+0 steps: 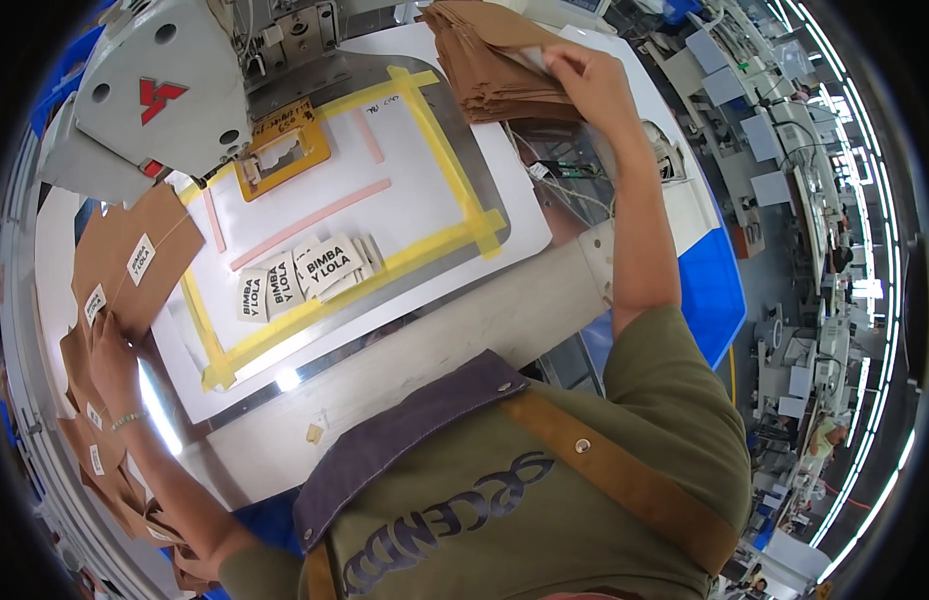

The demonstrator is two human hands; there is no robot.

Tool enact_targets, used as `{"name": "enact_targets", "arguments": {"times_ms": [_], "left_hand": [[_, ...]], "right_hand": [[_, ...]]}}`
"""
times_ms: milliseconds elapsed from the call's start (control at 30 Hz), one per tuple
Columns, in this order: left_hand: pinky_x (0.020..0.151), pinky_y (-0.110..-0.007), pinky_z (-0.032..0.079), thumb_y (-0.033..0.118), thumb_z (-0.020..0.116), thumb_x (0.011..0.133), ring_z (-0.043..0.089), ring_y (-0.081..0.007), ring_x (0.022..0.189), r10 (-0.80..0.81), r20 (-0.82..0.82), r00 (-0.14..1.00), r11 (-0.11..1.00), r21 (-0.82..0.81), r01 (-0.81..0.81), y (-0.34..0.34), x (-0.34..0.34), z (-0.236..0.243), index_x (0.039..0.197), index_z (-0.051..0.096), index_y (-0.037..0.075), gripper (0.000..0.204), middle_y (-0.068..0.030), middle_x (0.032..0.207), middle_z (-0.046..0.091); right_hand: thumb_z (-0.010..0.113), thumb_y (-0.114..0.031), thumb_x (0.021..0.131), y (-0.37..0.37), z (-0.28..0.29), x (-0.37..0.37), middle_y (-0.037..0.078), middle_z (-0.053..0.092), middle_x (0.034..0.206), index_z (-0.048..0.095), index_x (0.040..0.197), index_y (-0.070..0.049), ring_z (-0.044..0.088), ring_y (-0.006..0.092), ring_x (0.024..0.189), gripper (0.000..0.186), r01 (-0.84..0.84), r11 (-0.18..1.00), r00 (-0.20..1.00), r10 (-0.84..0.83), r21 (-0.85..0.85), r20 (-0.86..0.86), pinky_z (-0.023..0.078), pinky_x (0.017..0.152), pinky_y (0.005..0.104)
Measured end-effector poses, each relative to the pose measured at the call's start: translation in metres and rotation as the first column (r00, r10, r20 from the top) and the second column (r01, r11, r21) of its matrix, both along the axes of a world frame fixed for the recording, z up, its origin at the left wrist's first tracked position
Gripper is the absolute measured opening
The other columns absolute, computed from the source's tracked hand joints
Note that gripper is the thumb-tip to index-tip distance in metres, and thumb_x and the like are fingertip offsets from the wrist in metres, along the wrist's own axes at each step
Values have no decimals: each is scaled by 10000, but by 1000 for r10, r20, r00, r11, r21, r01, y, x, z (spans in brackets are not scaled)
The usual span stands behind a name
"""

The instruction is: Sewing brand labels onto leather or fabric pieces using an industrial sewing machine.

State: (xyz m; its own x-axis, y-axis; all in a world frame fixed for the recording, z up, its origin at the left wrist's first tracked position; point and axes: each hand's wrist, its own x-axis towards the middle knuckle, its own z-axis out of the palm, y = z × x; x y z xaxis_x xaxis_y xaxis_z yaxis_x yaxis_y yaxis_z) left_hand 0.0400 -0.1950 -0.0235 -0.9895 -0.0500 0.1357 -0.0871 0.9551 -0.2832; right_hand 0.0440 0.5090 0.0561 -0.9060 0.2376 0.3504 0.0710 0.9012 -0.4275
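The right hand (pixel 597 85) has thumb and forefinger pinched on a pale edge at the near-right corner of the stack of brown pieces (pixel 500 78); how many layers sit between them cannot be told. The rest of the stack lies just left of those fingers and under them. The left hand (pixel 113 362) has its fingertips on the labelled brown pieces (pixel 170 235), right beside one white label; whether they grip or only rest there is hidden by the back of the hand. More of these pieces spread beyond the fingertips and back below the wrist, overlapping one another.

To handle this well, the person should part a single layer at the right fingers, perhaps rubbing thumb against forefinger, since limp, flat pieces probably cling together. A low, slow peel would likely leave the stack square. The left fingers do best pressing lightly on the brown material instead of on the label, so that it is neither creased nor shifted.

Between the two hands, the loose label pile (pixel 325 268) lies on the white sheet (pixel 430 165), inside the yellow tape (pixel 395 238). A trailing piece could sweep those labels aside, so any crossing is better made high, clear of the yellow frame (pixel 285 160) under the machine head (pixel 165 90).
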Motion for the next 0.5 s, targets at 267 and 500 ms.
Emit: {"name": "enact_targets", "arguments": {"times_ms": [267, 500], "left_hand": [[937, -419, 562, 5, 707, 905, 707, -323, 1079, -487, -380, 786, 741, 296, 603, 155, 28, 55, 1219, 724, 46, 317, -123, 1221, 730], [890, -408, 569, 43, 766, 882, 709, -340, 1032, -617, -353, 703, 437, 590, 679, 227, 34, 66, 1161, 741, 23, 281, -133, 1155, 746]], "right_hand": [[639, -237, 1022, -60, -9, -27, 140, 767, 989, 758, 1132, -87, 723, 340, 890, 221, -264, 921, 926, 325, 287, -191, 558, 781, 399], [643, -203, 998, -77, -13, -37, 121, 763, 961, 763, 1091, -90, 712, 343, 891, 189, -217, 935, 902, 302, 281, -309, 559, 787, 437]]}}
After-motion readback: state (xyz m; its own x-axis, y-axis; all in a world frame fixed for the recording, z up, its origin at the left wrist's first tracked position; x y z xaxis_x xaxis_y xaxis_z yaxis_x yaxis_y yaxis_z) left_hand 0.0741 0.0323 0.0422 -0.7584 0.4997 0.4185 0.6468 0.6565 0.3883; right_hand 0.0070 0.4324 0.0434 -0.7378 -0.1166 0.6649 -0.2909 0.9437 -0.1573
